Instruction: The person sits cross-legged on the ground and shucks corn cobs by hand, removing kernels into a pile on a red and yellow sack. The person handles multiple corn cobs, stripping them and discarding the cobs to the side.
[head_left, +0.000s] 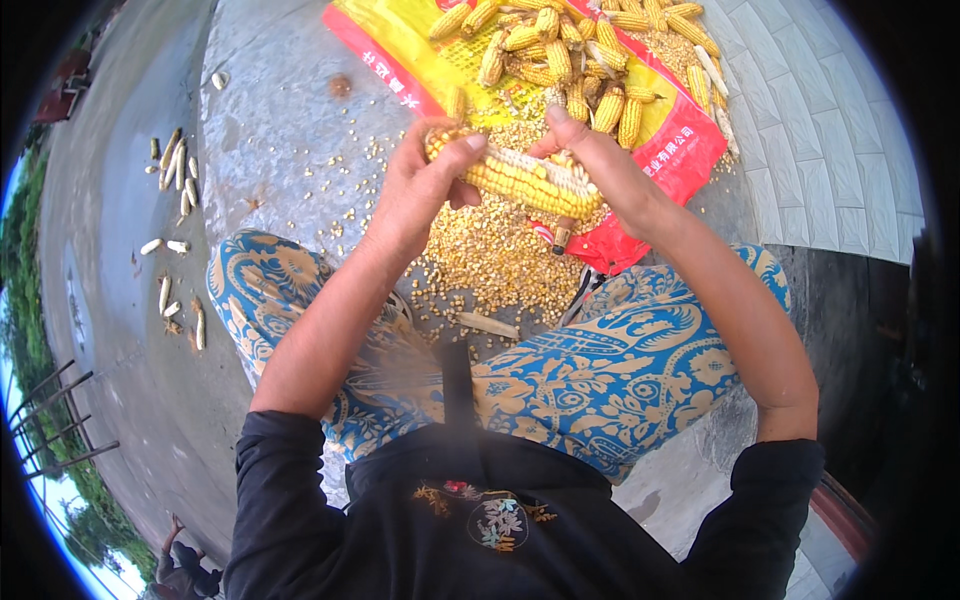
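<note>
My left hand (435, 169) grips one end of a yellow corn cob (525, 187), its thumb on top. Bare white rows show along the cob's upper side, while yellow kernels still cover the side facing me. My right hand (585, 150) is at the cob's other end, with some loose kernels by its fingers; its thumb is raised, and whether it grips the cob I cannot tell. Beneath the hands lies a heap of loose corn kernels (487, 259) on the concrete. Beyond, a pile of unshelled corn cobs (559, 60) rests on a yellow and red plastic sack (442, 71).
A stripped cob (487, 325) lies between my legs. More stripped cobs (180, 165) are scattered at the left on the concrete. Light wall tiles (810, 135) stand at the right. Another person (184, 570) is at the lower left edge, well apart from my hands.
</note>
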